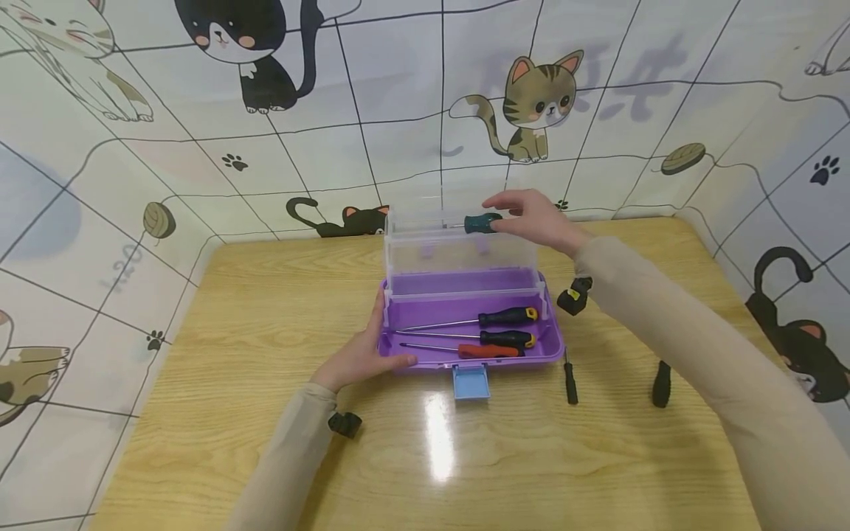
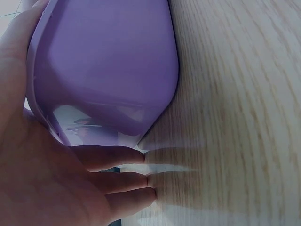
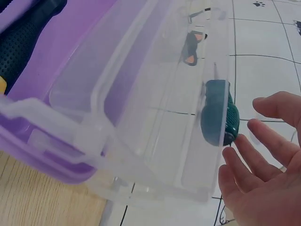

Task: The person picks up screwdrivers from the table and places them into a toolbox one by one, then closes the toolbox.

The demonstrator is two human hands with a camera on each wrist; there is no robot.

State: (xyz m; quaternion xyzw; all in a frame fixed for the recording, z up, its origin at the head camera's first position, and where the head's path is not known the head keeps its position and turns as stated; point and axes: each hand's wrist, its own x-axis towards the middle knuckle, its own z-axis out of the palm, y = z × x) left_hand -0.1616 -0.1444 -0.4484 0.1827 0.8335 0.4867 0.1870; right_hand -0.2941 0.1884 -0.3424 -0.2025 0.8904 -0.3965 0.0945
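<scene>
- The right hand (image 1: 534,220) hangs over the top clear tray (image 1: 458,230) of the toolbox (image 1: 468,317). Its fingers are spread and relaxed, and their tips are at the butt of a green-handled screwdriver (image 1: 482,223). In the right wrist view the fingers (image 3: 256,157) are straight and close on nothing, so the screwdriver (image 3: 217,113) looks as good as delivered: it lies in that tray, against its far end.
- The left hand (image 1: 361,359) lies flat against the near left corner of the purple box with its fingers straight. The left wrist view shows the palm and fingers (image 2: 117,181) pressed to the purple wall (image 2: 108,66), steadying it on the bench (image 1: 265,324) rather than gripping it.
- Already put away, as far as can be judged: three more screwdrivers in the purple bottom compartment. Two have black-and-yellow handles (image 1: 508,317) (image 1: 507,338), and one has a red handle (image 1: 488,351). They lie side by side with their shafts pointing left.
- Still out on the bench: a small black screwdriver (image 1: 569,377) just right of the box, a black-handled tool (image 1: 660,383) further right, and a small black-and-yellow item (image 1: 574,296) beside the box's right end, close under the right forearm. What each one is cannot be told exactly.
- A small black piece (image 1: 344,424) lies near the left wrist; it may be part of the wrist camera mount.
- Judged from this, the sorting seems past halfway: four tools in, two or three loose, the trays swung open and the blue latch (image 1: 471,383) undone.
</scene>
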